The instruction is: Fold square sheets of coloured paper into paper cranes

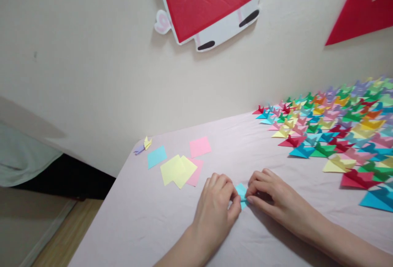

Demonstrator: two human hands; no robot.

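Observation:
A small light-blue sheet of origami paper [242,191], partly folded, lies on the pale pink cloth between my two hands. My left hand [218,201] pinches its left edge with thumb and fingers. From the other side, my right hand [266,191] has thumb and fingertips closed on the right edge. The fingers cover both ends of the sheet, so its full shape is hidden. Left of my hands lie loose square sheets: yellow paper [172,169], pink paper [200,147] and blue paper [156,157].
Rows of colourful folded paper cranes [337,136] fill the table's right side. Two small folded pieces, one yellow [147,143] and one purple [139,149], lie at the far left corner. A wall with a red and white decoration [215,5] rises behind the cloth-covered table [123,218].

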